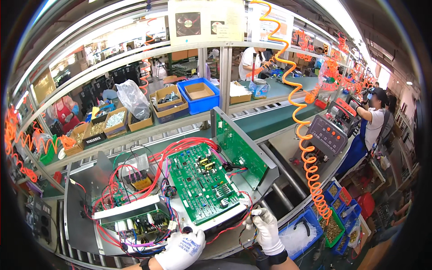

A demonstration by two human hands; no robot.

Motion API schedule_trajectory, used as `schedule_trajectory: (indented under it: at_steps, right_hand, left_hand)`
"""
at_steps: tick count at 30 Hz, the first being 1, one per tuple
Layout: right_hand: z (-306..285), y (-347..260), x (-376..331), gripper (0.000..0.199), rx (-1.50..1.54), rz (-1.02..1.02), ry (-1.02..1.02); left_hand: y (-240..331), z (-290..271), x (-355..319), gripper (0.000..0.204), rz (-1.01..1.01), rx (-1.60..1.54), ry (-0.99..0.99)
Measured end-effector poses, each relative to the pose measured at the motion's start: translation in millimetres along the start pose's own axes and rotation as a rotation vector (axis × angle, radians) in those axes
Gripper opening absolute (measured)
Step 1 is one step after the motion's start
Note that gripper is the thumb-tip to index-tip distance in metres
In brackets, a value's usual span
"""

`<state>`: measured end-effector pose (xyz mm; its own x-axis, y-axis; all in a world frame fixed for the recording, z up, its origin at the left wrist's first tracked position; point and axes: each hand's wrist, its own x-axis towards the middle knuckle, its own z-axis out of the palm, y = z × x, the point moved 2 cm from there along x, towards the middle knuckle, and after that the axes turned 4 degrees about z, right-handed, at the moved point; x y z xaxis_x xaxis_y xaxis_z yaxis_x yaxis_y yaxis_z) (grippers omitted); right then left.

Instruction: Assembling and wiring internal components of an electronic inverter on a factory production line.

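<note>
In an opened grey metal chassis (80, 225), a green circuit board (198, 182) is laid flat. The left hand (183, 247) is curled at the near edge, its hold impossible to tell; by the right hand (268, 231), thin wires (241, 236) are pinched.

**Gloved in white, banded in black**

The left hand (180, 250) wears a white fabric glove with blue printing (188, 245) across its back. The right hand (268, 231) wears a matching white glove, its cloth creased. A black left wristband (144, 265) and a black right wristband (278, 258) circle the wrists; the visible forearms (289, 264) are bare.
</note>
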<state>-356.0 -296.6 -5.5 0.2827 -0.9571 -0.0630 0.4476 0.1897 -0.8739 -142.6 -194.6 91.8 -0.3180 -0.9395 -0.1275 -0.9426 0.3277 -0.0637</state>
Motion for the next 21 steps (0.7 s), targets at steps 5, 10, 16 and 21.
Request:
schedule_trajectory:
  at_steps: [5, 10, 16, 21]
  right_hand:
    - [7, 0, 7, 0.013, -0.062, 0.006, -0.001]
    - [2, 3, 7, 0.013, -0.047, 0.025, 0.005]
    - [7, -4, -2, 0.014, -0.051, 0.071, -0.04]
    - [44, -15, -7, 0.019, -0.161, 0.141, -0.203]
  left_hand:
    - [-6, 21, -9, 0.03, 0.011, -0.085, 0.196]
    - [-2, 25, -8, 0.032, 0.017, -0.048, 0.254]
    - [-4, 34, -10, 0.033, -0.041, -0.124, 0.243]
    - [1, 26, 11, 0.03, -0.134, -0.479, 0.309]
